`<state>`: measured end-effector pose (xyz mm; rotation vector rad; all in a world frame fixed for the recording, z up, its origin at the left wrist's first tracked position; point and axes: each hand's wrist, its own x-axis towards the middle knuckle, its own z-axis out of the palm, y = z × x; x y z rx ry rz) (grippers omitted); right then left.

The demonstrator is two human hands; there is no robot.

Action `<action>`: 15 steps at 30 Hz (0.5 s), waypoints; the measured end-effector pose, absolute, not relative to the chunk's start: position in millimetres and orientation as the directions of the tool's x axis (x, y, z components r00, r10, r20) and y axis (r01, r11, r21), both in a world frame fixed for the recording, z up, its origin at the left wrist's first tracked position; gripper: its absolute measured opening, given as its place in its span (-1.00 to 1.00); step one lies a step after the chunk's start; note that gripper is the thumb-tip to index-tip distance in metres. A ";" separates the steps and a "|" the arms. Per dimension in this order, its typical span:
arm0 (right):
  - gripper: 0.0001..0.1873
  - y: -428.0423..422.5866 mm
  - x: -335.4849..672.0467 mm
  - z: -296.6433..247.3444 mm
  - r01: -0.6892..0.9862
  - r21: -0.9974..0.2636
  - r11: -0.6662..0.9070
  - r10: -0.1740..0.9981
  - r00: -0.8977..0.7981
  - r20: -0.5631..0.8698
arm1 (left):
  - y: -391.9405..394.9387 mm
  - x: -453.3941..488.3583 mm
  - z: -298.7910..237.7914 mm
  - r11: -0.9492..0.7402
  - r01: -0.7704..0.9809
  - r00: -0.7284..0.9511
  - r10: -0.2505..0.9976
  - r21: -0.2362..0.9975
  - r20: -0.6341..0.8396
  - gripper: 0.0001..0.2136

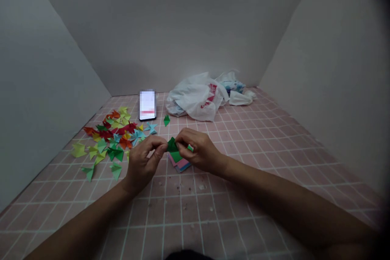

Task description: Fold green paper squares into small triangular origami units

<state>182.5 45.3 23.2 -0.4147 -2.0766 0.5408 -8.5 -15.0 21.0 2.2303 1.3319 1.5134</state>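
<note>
Between my two hands is a small dark green folded paper (172, 145). My left hand (146, 158) pinches its left corner between thumb and forefinger. On the other side, the fingers of my right hand (198, 150) are closed on its right edge and hide part of it. Just beneath lies a stack of coloured paper sheets (179, 164), with green on top and pink and blue showing at the edges. A small green folded paper piece (166, 120) rests on the cloth beyond my hands.
A pile of folded paper pieces (114, 153) in red, orange, yellow, green and blue spreads at the left. Behind it a phone (148, 105) stands upright with its screen lit. White plastic bags (198, 95) lie crumpled by the back wall. Pink checked cloth (274, 150) covers the surface.
</note>
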 end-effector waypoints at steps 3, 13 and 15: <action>-0.85 45.7 183.2 23.4 0.095 -0.505 0.858 0.470 -0.541 0.697 | -16.3 -5.9 21.5 -0.463 0.504 -0.014 0.839 0.729 0.543 -0.92; -0.84 46.1 183.3 23.4 0.091 -0.599 0.795 0.532 -0.578 0.619 | -13.7 -2.9 28.3 -0.282 0.409 -0.021 0.948 0.868 0.318 -0.91; -0.85 45.6 183.0 23.6 0.094 -0.644 0.759 0.571 -0.573 0.588 | -15.1 -1.5 28.8 -0.294 0.423 -0.019 0.943 0.857 0.332 -0.90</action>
